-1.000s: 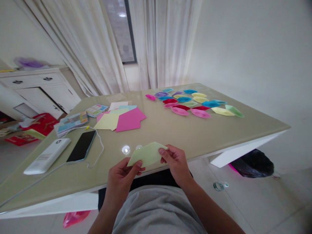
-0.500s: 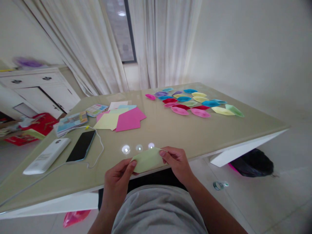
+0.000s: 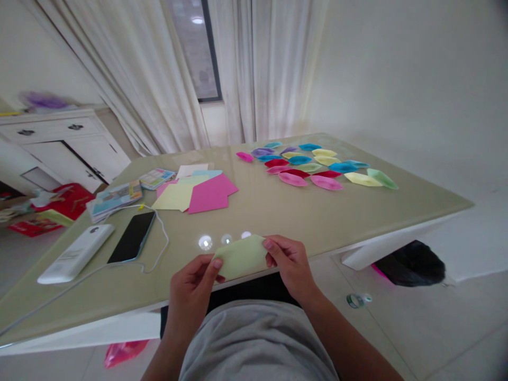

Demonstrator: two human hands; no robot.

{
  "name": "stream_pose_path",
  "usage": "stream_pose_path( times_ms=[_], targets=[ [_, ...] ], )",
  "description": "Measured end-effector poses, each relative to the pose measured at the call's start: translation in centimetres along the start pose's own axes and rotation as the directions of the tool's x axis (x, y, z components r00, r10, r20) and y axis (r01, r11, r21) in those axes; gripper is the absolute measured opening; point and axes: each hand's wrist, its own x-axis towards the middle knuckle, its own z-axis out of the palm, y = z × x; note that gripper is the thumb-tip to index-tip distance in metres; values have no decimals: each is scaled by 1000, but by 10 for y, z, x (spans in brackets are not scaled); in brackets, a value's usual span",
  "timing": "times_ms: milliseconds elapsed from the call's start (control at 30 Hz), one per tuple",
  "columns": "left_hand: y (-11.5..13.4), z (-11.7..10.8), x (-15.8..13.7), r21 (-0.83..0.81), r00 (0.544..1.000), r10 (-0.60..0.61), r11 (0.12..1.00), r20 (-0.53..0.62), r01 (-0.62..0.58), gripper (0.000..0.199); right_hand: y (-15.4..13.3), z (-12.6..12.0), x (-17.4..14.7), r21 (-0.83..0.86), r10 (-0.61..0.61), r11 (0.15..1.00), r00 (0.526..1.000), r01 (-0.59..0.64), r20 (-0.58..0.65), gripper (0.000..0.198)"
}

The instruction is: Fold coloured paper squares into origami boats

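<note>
A pale green folded paper (image 3: 241, 257) is stretched between my two hands, just above the table's near edge. My left hand (image 3: 195, 280) pinches its left end, thumb on top. At the right end, the thumb and fingers of my right hand (image 3: 289, 263) are closed on it. Several folded paper boats (image 3: 292, 179) in pink, blue, yellow, purple, red and green lie farther off on the right half of the table. Left of them is a spread of flat coloured paper sheets (image 3: 210, 194), with pink and yellow on top.
On the left of the table (image 3: 317, 222) lie a black-screened phone (image 3: 132, 236), a white power bank (image 3: 75, 254), a white cable (image 3: 165, 233) and booklets (image 3: 117, 200). A bottle (image 3: 357, 300) and a black bag (image 3: 413, 263) are on the floor at right.
The green paper has risen slightly and tilted, showing more of its face. Both hands keep hold of its ends, my right hand a little higher. Things on the table stay in place.
</note>
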Motion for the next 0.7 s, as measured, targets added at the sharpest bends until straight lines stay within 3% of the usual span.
stream_pose_path(
  times_ms=[133,300,400,533,700],
  targets=[
    [-1,3,-1,-89,985,-130,986,113,140,31,-1,6,-3,121,70,991,995,-61,-74,37],
    [-3,10,-7,-156,978,-158,971,139,179,35,8,33,-16,296,143,938,980,-178,138,50],
    [-5,12,-10,-184,971,-182,960,155,209,37,19,43,-23,336,191,917,976,-217,110,55],
    [-9,9,-11,-190,969,-219,952,118,238,38,30,29,-18,288,194,933,976,-215,101,57],
    [-12,2,-10,-178,966,-233,952,114,251,41,25,1,-4,191,91,977,995,-97,40,56]
  ],
)
